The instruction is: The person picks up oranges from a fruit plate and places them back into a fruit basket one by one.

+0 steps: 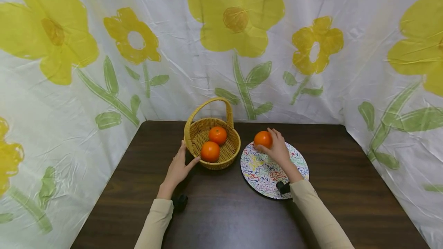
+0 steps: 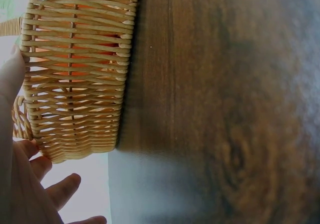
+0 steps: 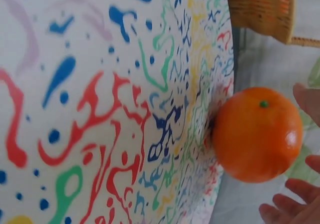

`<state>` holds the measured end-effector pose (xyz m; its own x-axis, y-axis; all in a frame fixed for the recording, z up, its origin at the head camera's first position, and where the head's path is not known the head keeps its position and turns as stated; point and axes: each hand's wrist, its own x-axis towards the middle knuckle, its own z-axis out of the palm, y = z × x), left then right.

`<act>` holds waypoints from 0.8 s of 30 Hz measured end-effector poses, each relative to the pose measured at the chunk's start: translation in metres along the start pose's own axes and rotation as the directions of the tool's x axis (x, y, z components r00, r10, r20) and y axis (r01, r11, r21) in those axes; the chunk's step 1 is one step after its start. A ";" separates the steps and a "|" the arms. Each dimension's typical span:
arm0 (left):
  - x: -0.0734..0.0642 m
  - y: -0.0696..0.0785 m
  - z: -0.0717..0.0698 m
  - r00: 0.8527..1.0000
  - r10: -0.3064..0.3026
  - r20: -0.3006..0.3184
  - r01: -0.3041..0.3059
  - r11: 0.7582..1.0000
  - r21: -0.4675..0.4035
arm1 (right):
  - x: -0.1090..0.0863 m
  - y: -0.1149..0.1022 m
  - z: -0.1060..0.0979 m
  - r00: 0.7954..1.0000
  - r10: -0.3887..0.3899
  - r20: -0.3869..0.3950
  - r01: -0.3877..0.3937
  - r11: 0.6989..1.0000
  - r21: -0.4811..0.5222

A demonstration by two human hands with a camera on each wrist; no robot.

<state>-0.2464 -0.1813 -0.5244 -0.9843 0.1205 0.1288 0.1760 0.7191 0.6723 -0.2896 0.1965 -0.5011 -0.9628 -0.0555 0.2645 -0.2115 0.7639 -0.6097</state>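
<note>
At the back of the table a wicker basket [image 1: 226, 153] with a tall handle holds two oranges [image 1: 210, 151]. My left hand [image 1: 177, 167] rests against its left side, thumb at the rim and fingers spread, as the left wrist view also shows. Another orange [image 3: 257, 134], with a small green stem spot, sits on the far part of a round plate [image 1: 256, 172] speckled in many colours. Around the right side of that orange reaches my right hand [image 1: 278, 150]. Its thumb and fingers are spread, with a gap to the fruit visible in the right wrist view.
The dark wooden table [image 1: 221, 210] ends just behind the basket. A white curtain [image 1: 183, 68] printed with yellow flowers hangs along the back and both sides. Basket and plate stand side by side with a narrow gap. Dark wrist cameras [image 1: 180, 203] sit at both wrists.
</note>
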 end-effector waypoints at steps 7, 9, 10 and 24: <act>0.000 0.000 0.000 1.000 -0.005 -0.005 0.005 1.000 0.004 | 0.008 0.006 0.002 0.999 0.026 0.031 -0.026 1.000 -0.008; 0.000 0.000 0.000 1.000 -0.007 -0.001 0.007 1.000 0.003 | 0.009 0.008 0.004 0.999 0.033 0.042 -0.033 0.999 -0.010; 0.000 0.000 0.000 1.000 -0.008 0.001 0.008 1.000 0.005 | 0.010 0.008 0.004 0.998 0.038 0.047 -0.038 0.999 -0.013; 0.001 0.000 -0.001 1.000 -0.012 -0.001 0.012 1.000 0.005 | 0.017 0.011 0.010 0.995 0.060 0.084 -0.059 0.998 -0.012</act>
<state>-0.2473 -0.1812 -0.5235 -0.9863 0.1117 0.1215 0.1645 0.7240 0.6699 -0.3099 0.1971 -0.5108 -0.9845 -0.0635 0.1637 -0.1522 0.7735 -0.6153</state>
